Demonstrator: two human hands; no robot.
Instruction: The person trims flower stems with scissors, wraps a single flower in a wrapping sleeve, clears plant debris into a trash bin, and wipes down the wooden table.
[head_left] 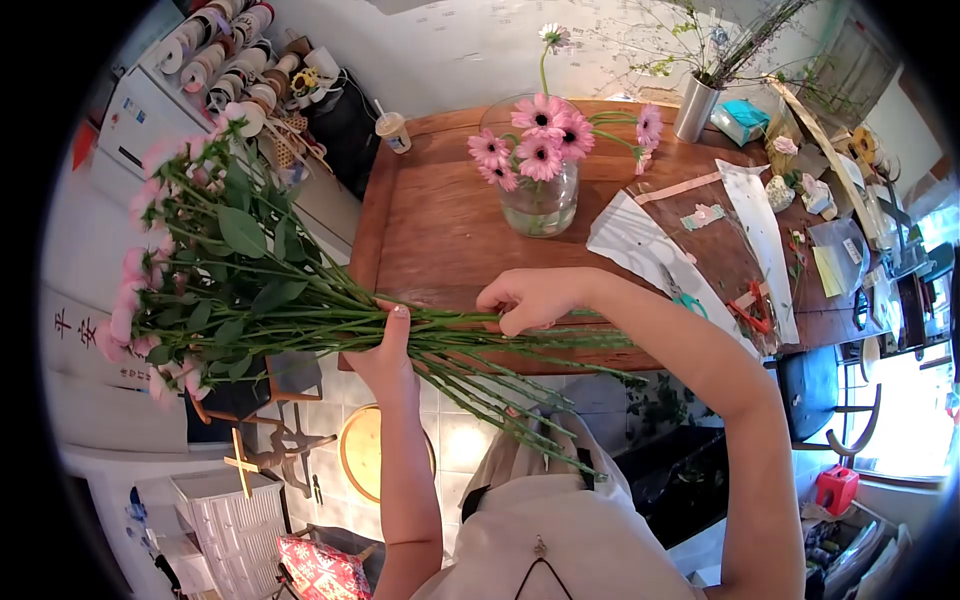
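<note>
A large bunch of pink roses (pixel 240 235) lies sideways across the front of the table, blooms to the left and long green stems to the right. My left hand (pixel 385 350) is wrapped around the stems below the leaves, thumb on top. Farther right along the stems, my right hand (pixel 530 300) has its fingers curled and pinched at the upper stems; exactly how many it grips is hidden. The cut stem ends fan out under my right forearm and in front of my apron. Behind stands a glass vase (pixel 540 205) with pink gerberas (pixel 540 155).
On the wooden table (pixel 430 200) are a drink cup (pixel 393 132), a metal vase (pixel 696 108) of branches, white paper (pixel 660 260), red-handled shears (pixel 750 308) and teal scissors (pixel 690 303). Ribbon spools (pixel 230 60) line the back left. A round stool (pixel 370 455) stands below.
</note>
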